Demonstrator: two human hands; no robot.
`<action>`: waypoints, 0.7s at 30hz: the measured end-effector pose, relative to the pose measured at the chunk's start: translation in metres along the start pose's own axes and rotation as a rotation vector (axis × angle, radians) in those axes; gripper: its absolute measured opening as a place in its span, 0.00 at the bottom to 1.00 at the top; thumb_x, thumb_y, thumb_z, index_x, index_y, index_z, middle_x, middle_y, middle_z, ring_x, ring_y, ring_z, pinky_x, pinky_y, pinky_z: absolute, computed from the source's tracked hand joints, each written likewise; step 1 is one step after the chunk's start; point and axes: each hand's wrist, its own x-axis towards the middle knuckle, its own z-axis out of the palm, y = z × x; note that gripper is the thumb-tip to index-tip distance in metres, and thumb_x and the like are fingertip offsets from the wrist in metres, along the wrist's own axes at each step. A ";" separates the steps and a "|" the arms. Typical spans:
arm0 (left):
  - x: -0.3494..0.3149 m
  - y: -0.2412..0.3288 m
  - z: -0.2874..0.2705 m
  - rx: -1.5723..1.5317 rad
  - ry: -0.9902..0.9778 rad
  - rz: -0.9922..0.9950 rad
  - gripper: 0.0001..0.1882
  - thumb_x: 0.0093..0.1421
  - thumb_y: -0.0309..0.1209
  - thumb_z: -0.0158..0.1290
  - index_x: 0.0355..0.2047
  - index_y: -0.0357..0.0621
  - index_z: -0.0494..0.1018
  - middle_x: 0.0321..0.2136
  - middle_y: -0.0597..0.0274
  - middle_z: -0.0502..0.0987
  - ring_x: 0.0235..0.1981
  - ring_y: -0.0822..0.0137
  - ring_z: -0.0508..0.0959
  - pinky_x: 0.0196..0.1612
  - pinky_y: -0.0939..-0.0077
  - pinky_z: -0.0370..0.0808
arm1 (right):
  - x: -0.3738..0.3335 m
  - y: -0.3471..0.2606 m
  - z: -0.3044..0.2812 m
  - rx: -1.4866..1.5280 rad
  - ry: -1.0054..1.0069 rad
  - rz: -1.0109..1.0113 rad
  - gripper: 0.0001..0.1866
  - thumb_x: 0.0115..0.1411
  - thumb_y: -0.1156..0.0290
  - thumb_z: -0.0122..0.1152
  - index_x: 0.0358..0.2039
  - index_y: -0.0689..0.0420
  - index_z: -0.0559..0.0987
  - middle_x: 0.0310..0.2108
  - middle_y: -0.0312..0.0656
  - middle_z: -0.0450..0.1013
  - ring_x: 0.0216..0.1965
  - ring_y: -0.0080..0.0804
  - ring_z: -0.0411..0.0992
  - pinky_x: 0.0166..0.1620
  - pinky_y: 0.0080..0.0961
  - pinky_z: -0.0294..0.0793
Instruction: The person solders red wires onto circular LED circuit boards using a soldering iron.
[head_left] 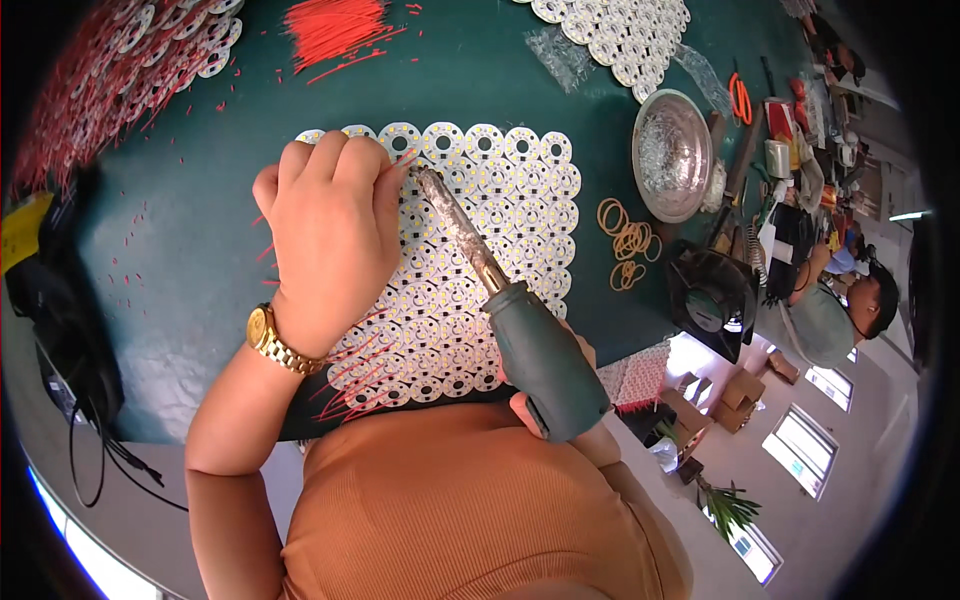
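A panel of round white LED boards (500, 215) lies on the green table (200, 230). My left hand (330, 235), with a gold watch at the wrist, rests on the panel's left part and pinches a thin red wire at the upper left boards. My right hand (560, 400), mostly hidden, grips the dark green handle of a soldering iron (500, 290). Its crusted metal tip points up-left and meets the wire by my left fingertips. Several red wires stick out along the panel's lower left edge.
A heap of red wires (335, 25) lies at the top. More LED boards sit top left (150, 45) and top right (620, 35). A metal bowl (672, 155), rubber bands (628, 245), a small black fan (712, 295) and tools stand right. Another person (835, 310) sits far right.
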 end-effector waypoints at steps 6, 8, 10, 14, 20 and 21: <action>0.000 0.001 -0.001 0.000 -0.001 0.001 0.05 0.56 0.28 0.57 0.28 0.46 0.71 0.26 0.63 0.72 0.31 0.58 0.70 0.38 0.64 0.60 | -0.004 0.002 0.001 0.127 -0.010 0.085 0.37 0.37 0.52 0.76 0.45 0.60 0.75 0.32 0.43 0.77 0.30 0.43 0.77 0.35 0.32 0.76; 0.000 0.000 -0.001 0.005 -0.002 0.002 0.05 0.56 0.27 0.57 0.28 0.46 0.71 0.26 0.63 0.72 0.31 0.58 0.70 0.38 0.64 0.60 | -0.010 0.014 0.004 -0.010 -0.057 0.049 0.39 0.37 0.51 0.75 0.48 0.59 0.75 0.34 0.44 0.77 0.31 0.44 0.77 0.36 0.33 0.76; 0.000 0.000 -0.001 0.012 -0.003 0.005 0.05 0.56 0.27 0.57 0.28 0.46 0.71 0.26 0.63 0.72 0.31 0.58 0.70 0.38 0.64 0.60 | -0.005 0.005 0.000 0.023 -0.034 0.040 0.39 0.37 0.50 0.74 0.49 0.58 0.75 0.35 0.44 0.77 0.31 0.44 0.76 0.36 0.35 0.76; 0.000 -0.001 -0.001 0.020 -0.011 0.010 0.05 0.56 0.28 0.57 0.29 0.46 0.71 0.26 0.63 0.72 0.31 0.58 0.70 0.39 0.62 0.61 | -0.011 -0.006 -0.011 0.073 -0.044 0.202 0.39 0.40 0.50 0.72 0.51 0.57 0.74 0.36 0.43 0.76 0.33 0.44 0.75 0.36 0.35 0.75; -0.004 -0.006 -0.003 -0.090 0.010 0.005 0.05 0.55 0.28 0.57 0.30 0.46 0.71 0.28 0.63 0.72 0.32 0.58 0.69 0.40 0.61 0.61 | -0.018 0.000 -0.024 0.244 0.068 -0.216 0.28 0.56 0.70 0.59 0.56 0.61 0.62 0.37 0.49 0.72 0.29 0.28 0.70 0.31 0.26 0.70; -0.005 -0.007 -0.004 -0.162 0.025 -0.020 0.05 0.55 0.28 0.57 0.30 0.46 0.71 0.28 0.62 0.72 0.32 0.57 0.69 0.40 0.61 0.61 | -0.017 -0.002 -0.026 0.328 0.068 -0.250 0.32 0.58 0.73 0.56 0.62 0.61 0.57 0.37 0.51 0.72 0.29 0.29 0.71 0.31 0.27 0.71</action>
